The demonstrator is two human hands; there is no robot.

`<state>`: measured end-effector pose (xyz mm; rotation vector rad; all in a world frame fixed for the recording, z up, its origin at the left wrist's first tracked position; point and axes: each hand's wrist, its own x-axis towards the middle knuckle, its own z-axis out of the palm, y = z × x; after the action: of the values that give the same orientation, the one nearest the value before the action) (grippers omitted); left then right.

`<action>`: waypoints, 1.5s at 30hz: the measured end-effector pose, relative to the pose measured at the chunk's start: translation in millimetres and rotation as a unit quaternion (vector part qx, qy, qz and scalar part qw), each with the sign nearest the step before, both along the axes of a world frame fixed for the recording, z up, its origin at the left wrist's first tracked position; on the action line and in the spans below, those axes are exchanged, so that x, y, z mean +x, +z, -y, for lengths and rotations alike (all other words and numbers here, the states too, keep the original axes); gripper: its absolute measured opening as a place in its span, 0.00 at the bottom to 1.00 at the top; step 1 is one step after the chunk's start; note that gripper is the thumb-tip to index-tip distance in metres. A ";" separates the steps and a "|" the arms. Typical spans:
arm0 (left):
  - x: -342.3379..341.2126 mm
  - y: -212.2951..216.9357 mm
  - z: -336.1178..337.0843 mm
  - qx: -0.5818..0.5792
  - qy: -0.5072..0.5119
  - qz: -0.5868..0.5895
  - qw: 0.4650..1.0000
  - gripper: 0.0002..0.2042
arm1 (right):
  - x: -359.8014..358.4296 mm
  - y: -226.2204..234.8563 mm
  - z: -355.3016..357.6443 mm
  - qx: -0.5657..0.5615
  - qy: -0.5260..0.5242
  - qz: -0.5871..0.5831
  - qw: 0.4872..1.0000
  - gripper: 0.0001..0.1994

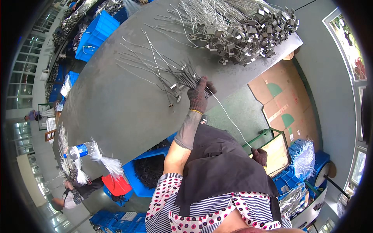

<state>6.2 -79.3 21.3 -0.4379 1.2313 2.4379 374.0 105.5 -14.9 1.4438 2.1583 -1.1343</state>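
My left hand [200, 93], in a brown knit glove, is closed around a bundle of thin wires [186, 75] over the edge of the grey table. The wires fan out to the far left, with small metal blocks among them; a few blocks [175, 91] lie beside the bundle. One long pale wire [230, 115] runs from near my left hand down to my right hand [259, 156]. That hand, gloved too, is closed at the wire's end, low at my right side beside a green-framed stand [278, 153]. Its fingertips are partly hidden.
A large heap of wires with metal blocks [252, 35] covers the far right of the table [105, 101]. A water bottle [79, 150] and white wire bundles [108, 161] are at the left. Blue crates [145, 171] stand below the edge. Another person [74, 196] is at the lower left.
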 end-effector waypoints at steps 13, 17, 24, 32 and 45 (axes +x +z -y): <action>-16.0 -18.4 17.8 -0.285 -0.170 -0.025 0.943 0.10 | -180.5 5.0 14.0 -0.236 -0.004 -0.172 0.956 0.22; 7.4 -23.2 -8.5 -0.234 -0.175 -0.136 0.947 0.13 | -291.9 63.6 45.8 -0.263 0.040 -0.231 0.936 0.30; -44.9 -15.0 13.0 -0.289 -0.151 -0.183 0.928 0.14 | -370.6 73.4 54.2 -0.102 0.115 -0.306 0.939 0.25; -80.5 -47.4 81.4 -0.523 -0.044 -0.157 0.837 0.16 | -410.5 87.0 -50.2 0.496 0.256 -0.274 0.783 0.16; -13.6 9.6 -10.3 -0.149 -0.185 0.022 0.971 0.10 | -288.8 114.2 -35.7 0.212 0.154 -0.505 0.822 0.08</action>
<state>-7.4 -69.0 30.9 -0.3051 1.5148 1.9309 85.3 141.2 99.3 0.5147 3.3720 -1.5593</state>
